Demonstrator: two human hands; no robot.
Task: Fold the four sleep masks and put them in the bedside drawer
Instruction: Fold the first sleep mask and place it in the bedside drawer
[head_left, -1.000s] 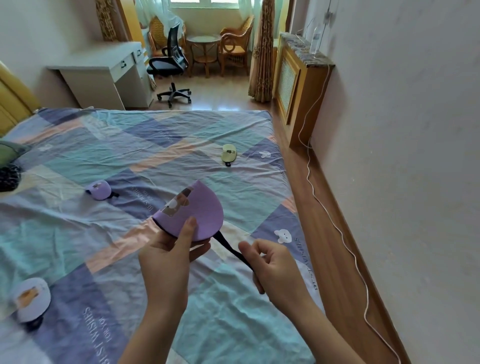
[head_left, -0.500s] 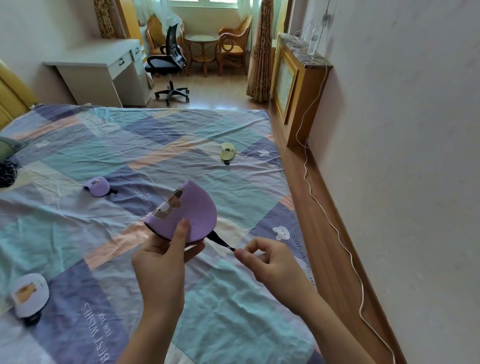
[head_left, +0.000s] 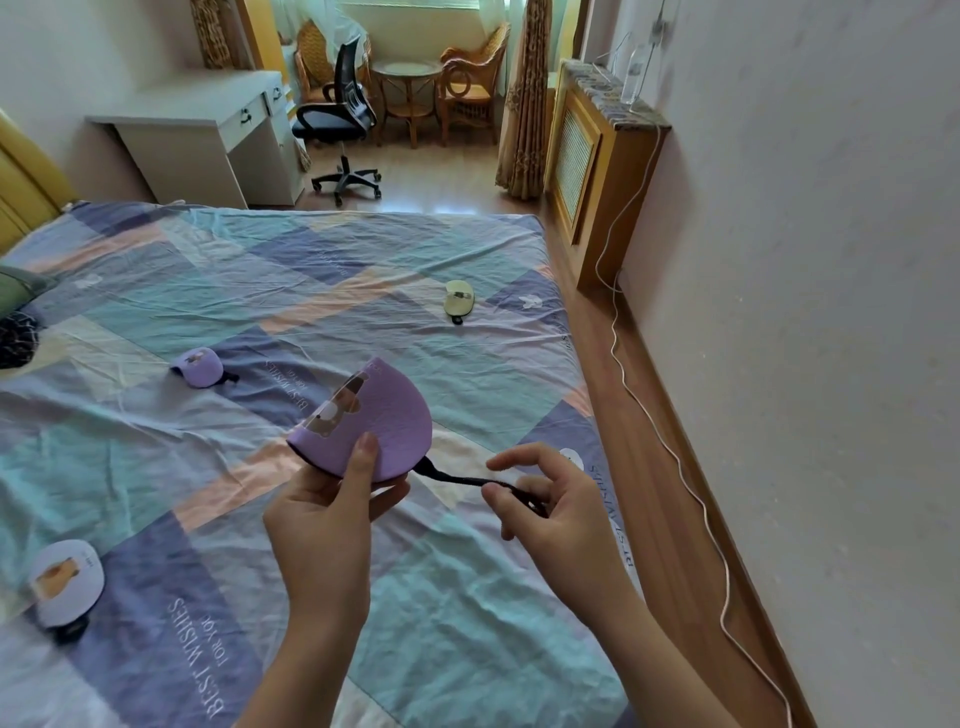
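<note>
A purple sleep mask (head_left: 387, 423), folded in half, is pinched in my left hand (head_left: 327, 512) above the bed. Its black strap (head_left: 457, 477) stretches right into my right hand (head_left: 550, 512), which grips the strap's end. Three other folded masks lie on the bedspread (head_left: 467, 623): a small purple mask (head_left: 200, 368) at the middle left, a pale yellow mask (head_left: 458, 304) farther back, and a white mask (head_left: 65, 582) with an orange picture at the near left. No bedside drawer is in view.
A white cable (head_left: 670, 447) trails along the wooden floor strip between the bed's right edge and the wall. A wooden radiator cover (head_left: 597, 171) stands at the back right. A white desk (head_left: 208, 140), an office chair (head_left: 343, 119) and wicker chairs are beyond the bed.
My right hand has slid rightwards along the strap and drawn it taut. The mask in my left hand has stayed folded and nearly in place.
</note>
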